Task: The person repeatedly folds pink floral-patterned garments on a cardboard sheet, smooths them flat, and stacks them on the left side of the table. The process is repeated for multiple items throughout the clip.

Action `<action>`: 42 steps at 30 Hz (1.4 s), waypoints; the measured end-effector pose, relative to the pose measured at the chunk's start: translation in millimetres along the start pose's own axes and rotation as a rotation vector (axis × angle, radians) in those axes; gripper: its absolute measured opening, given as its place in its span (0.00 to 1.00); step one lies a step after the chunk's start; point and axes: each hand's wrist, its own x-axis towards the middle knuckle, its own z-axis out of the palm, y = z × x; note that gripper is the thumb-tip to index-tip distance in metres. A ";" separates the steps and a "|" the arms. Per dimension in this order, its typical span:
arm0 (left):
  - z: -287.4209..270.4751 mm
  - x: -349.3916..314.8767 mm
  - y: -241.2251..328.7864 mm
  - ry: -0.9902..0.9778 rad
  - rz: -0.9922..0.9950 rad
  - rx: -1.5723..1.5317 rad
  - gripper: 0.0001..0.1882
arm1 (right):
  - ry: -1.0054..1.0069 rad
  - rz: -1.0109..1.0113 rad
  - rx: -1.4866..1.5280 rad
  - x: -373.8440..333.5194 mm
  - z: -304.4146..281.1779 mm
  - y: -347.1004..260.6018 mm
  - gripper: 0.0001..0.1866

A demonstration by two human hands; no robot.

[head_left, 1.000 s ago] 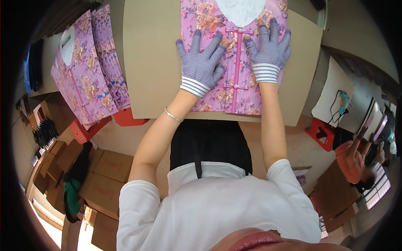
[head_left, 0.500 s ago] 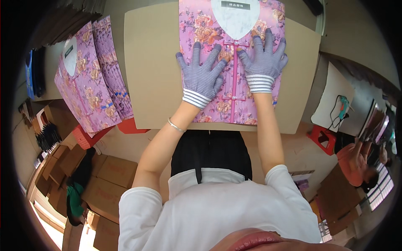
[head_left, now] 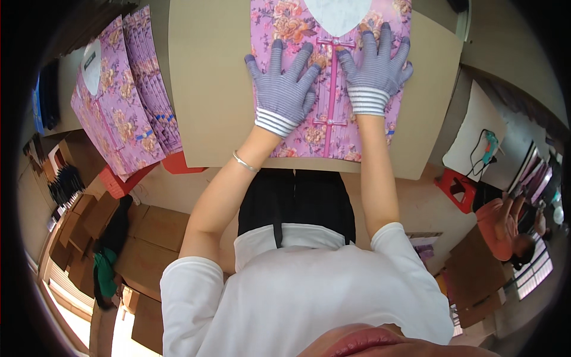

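A flat pink-purple floral packet [head_left: 330,140], patterned like a garment front with a pale V-shaped neck, lies on a large sheet of tan cardboard [head_left: 208,89]. Pink knot fastenings run down its middle. My left hand [head_left: 282,89], in a thin purple-grey striped glove with a white-banded cuff, rests flat on the packet's left half, fingers spread. On the right half lies my right hand [head_left: 375,71], gloved alike, its fingers also apart and its palm down. Neither hand grips anything. The packet's top runs out of the picture.
A fanned stack of matching floral packets [head_left: 122,113] lies to the left, above a red stool [head_left: 125,178]. At the right, a teal-handled tool [head_left: 489,147] with a black cord rests on a white board [head_left: 470,128]. Cardboard boxes [head_left: 154,232] and people [head_left: 505,229] are behind me.
The whole view has shifted, so the packet and cardboard sit higher in the picture. Both hands stay spread in about the same places on the packet.
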 end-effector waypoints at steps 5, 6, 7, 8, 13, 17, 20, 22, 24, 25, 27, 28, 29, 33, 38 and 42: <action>0.9 -3.4 0.1 0.028 0.006 0.008 0.24 | 0.018 -0.001 0.015 -1.2 0.7 -0.4 0.31; 0.1 -3.0 0.2 0.023 0.008 0.011 0.24 | 0.015 0.000 0.019 -1.7 1.8 0.6 0.31; -0.5 -2.7 0.3 0.018 0.010 0.015 0.24 | 0.012 0.002 0.023 -1.8 2.3 1.2 0.31; -0.8 -2.5 -0.2 0.019 0.010 0.007 0.24 | 0.008 0.003 0.027 -0.9 1.6 0.5 0.31; -1.4 -1.6 1.1 0.019 0.002 -0.002 0.24 | 0.017 0.004 0.019 -0.4 -0.3 -1.5 0.31; -2.7 -1.5 0.9 0.002 0.002 -0.001 0.24 | 0.010 0.007 0.034 0.6 -0.5 -2.1 0.31; -2.2 -1.9 1.2 0.006 -0.003 -0.003 0.24 | -0.006 0.011 0.021 0.4 -0.7 -2.3 0.31; -2.1 -2.0 1.7 0.008 -0.006 -0.009 0.24 | -0.009 0.016 0.018 -0.3 -0.6 -2.8 0.31; -3.2 -1.9 2.8 -0.004 -0.012 0.001 0.24 | -0.011 0.028 0.017 0.3 -1.6 -4.5 0.31; -3.5 -1.9 3.2 -0.011 -0.014 0.006 0.24 | -0.012 0.034 0.017 0.4 -2.1 -4.9 0.31; -2.9 -2.2 2.9 -0.006 -0.011 0.008 0.25 | -0.003 0.029 0.017 0.5 -1.0 -4.6 0.31; -2.7 -2.4 2.7 -0.004 -0.009 0.009 0.25 | 0.001 0.028 0.016 0.7 -0.3 -4.4 0.31; -2.9 -2.5 3.0 -0.012 -0.010 0.009 0.25 | 0.002 0.028 0.015 0.8 0.0 -3.9 0.32; -1.1 -2.3 2.6 0.015 0.020 -0.027 0.27 | 0.030 0.018 0.017 0.9 2.9 -2.2 0.32; 5.8 -1.0 4.4 0.002 0.130 -0.070 0.32 | 0.059 -0.012 0.011 0.5 3.6 -3.1 0.33; -0.8 2.5 2.4 -0.082 0.118 -0.058 0.29 | -0.161 -0.258 0.167 -22.2 -17.7 14.1 0.34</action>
